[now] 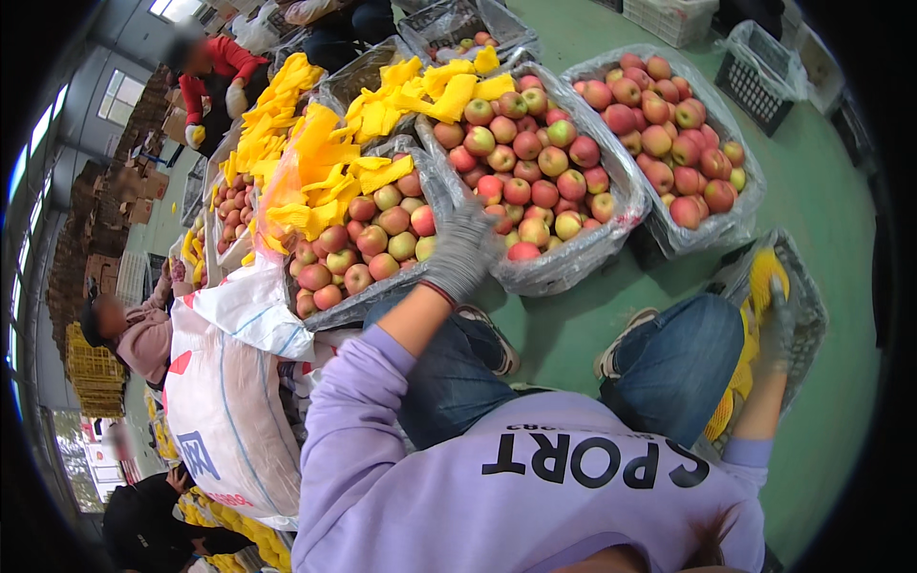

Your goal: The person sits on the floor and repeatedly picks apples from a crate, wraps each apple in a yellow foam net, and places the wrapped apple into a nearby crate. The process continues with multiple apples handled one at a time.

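My left hand (462,247), in a grey knit glove, is above the adjoining plastic-lined rims of two apple crates. Motion blur hides its fingertips, so whether anything is in them cannot be told. Red and green apples fill the middle crate (534,161) and the left crate (372,251). Out to the right, my gloved right hand (777,329) grips a yellow foam net sleeve (768,276), rounded as if around a fruit. It is over a plastic-lined crate (806,308) beside my knee, where more yellow netted pieces (723,408) lie.
Loose yellow foam nets (315,172) are heaped across the left crates. Another apple crate (670,136) stands at the back right. A stuffed white woven sack (229,401) leans at my left. Several people work nearby, one in a red top (222,64). Green floor (824,193) shows at the right.
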Motion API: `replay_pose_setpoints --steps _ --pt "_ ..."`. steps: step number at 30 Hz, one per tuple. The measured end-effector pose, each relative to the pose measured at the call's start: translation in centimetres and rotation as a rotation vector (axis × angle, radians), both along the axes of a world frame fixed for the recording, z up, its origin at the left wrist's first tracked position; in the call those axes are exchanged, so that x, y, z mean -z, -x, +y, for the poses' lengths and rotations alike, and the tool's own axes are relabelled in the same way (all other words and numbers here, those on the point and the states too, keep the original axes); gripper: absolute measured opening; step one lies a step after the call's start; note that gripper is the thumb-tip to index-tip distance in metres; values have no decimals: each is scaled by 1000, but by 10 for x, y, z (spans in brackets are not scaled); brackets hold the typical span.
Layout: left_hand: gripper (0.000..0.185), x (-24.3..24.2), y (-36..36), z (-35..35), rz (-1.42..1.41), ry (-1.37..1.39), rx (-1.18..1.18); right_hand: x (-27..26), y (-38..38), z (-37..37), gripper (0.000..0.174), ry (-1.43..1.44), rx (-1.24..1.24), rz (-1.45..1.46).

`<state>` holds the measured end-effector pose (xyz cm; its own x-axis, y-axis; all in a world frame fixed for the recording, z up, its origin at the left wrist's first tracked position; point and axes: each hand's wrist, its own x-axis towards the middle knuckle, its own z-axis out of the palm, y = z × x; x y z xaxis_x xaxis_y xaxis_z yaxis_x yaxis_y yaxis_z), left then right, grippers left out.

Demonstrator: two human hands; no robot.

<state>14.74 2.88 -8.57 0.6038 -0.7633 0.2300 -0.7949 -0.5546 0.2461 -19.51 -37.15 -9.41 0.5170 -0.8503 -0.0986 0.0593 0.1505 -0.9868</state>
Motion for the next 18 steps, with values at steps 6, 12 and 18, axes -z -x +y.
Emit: replay_pose_setpoints --steps 6,12,18 --pt "48 39 -139 59 2 -539 -547 164 136 -55 50 -846 542 164" --pt "53 70 -202 55 117 -835 -682 210 141 -62 51 -767 549 -129" --pt "51 81 -215 64 116 -675 -635 153 87 -73 47 -414 654 -22"
